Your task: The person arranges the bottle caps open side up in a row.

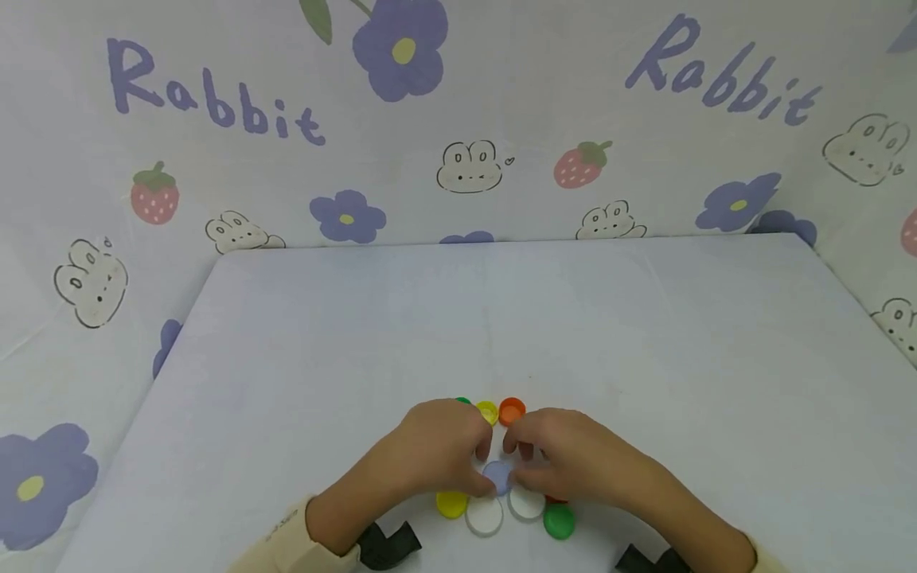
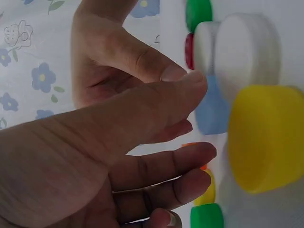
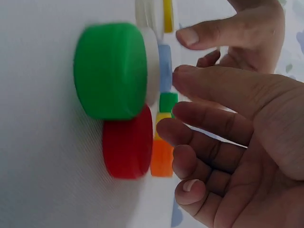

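Observation:
A light blue bottle cap (image 1: 497, 476) lies between the two hands on the white table. Both thumbs come in at its sides, the left hand (image 1: 440, 446) from the left and the right hand (image 1: 573, 458) from the right. In the right wrist view the right thumb's tip is right at the cap's edge. The other fingers of each hand are loosely bent over the table, with nothing between them. Just nearer the body sit two white caps (image 1: 484, 517), a yellow cap (image 1: 451, 504), a green cap (image 1: 559, 522) and a red cap (image 3: 127, 142), mostly hidden by the right hand in the head view.
Beyond the hands stand a small orange cap (image 1: 512, 411), a small yellow cap (image 1: 488, 412) and a small green cap (image 1: 463, 400), partly covered by the left hand. Black straps (image 1: 390, 547) show near both wrists. A patterned cloth (image 1: 501, 95) hangs behind the table.

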{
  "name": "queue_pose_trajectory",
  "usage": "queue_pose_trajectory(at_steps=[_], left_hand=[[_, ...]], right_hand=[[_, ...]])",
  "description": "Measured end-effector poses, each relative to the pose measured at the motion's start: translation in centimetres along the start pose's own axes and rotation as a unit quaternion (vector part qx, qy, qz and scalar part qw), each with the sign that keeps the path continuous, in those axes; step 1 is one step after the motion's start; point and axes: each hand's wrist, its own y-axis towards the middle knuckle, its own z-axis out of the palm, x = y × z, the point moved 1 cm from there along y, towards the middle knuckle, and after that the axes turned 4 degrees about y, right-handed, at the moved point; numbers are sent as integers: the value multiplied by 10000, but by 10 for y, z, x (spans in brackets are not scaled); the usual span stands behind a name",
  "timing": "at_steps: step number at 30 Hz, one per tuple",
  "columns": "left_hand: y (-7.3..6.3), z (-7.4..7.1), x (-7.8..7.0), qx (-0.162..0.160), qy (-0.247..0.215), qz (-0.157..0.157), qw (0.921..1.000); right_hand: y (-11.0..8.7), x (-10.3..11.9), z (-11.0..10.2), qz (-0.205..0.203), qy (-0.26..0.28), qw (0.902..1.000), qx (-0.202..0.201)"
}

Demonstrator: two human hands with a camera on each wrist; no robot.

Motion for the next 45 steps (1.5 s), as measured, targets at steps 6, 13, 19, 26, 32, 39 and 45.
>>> queue_pose_trajectory(at_steps=[6,13,19,26,32,39,45], left_hand=[[2,7,-3,-14,152,-21,9999],[2,8,-4,-57,183,-6,9998],[1,9,-3,-63,83,92,9999],[1,10,-2,-357,-190,281,9988],[2,3,1,-701,-401,304,9963],[-4,-7,5,-928,-707,320,9927],[-4,-9,4,-900,-883,373,9913]], right_hand=[[1,4,11,-259,-331,9991,-10],[1,7,15,-209,-370,9990,-129],[2,9,18,-330,-166,9992,-143],[0,6,16,-299,-26,9990,-325],[-1,3,6,-188,344,9971,-657],[1,1,-1,-75,876,9923,-869],[0,-5,-4,4,1218,9878,-970]])
